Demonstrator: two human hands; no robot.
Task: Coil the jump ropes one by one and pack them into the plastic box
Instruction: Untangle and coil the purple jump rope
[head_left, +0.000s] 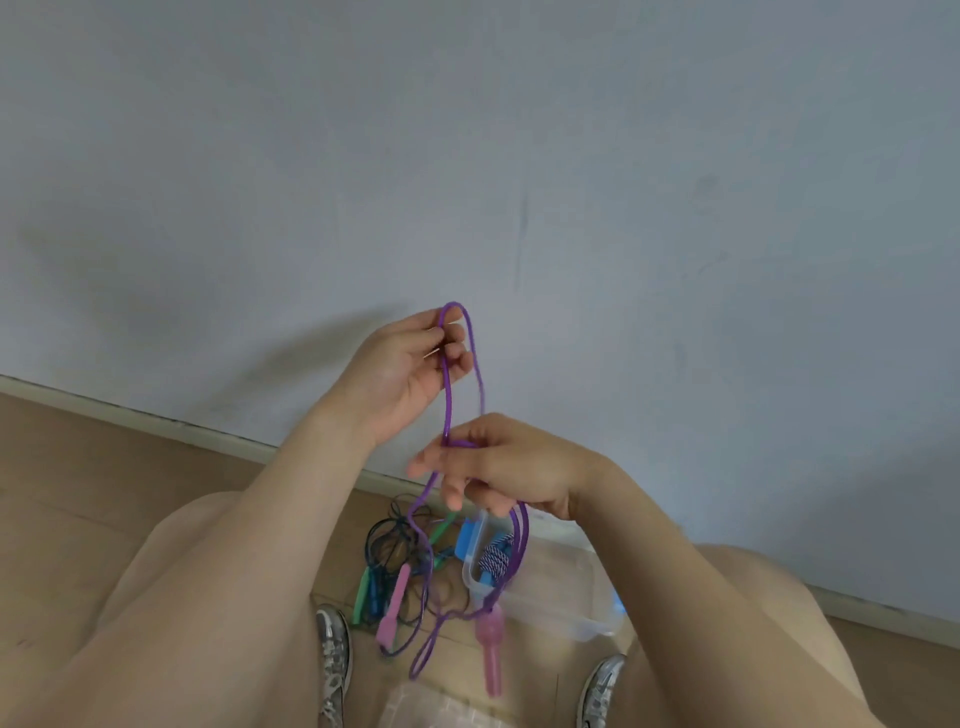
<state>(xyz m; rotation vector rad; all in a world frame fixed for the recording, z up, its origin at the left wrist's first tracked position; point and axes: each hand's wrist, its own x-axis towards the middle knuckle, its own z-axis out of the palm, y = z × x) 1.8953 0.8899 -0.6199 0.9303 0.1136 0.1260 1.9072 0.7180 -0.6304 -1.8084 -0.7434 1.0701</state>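
Note:
My left hand is raised in front of the wall and pinches the top loop of a purple jump rope. Just below it my right hand closes around the same rope's strands. The rope hangs down between my knees, and its pink handle dangles near the floor. A clear plastic box stands on the floor below my right hand, with a blue and white rope inside it.
A pile of loose ropes with green, blue and pink handles lies on the wooden floor left of the box. A clear lid sits at the bottom edge between my two shoes. A grey wall with a baseboard rises just behind.

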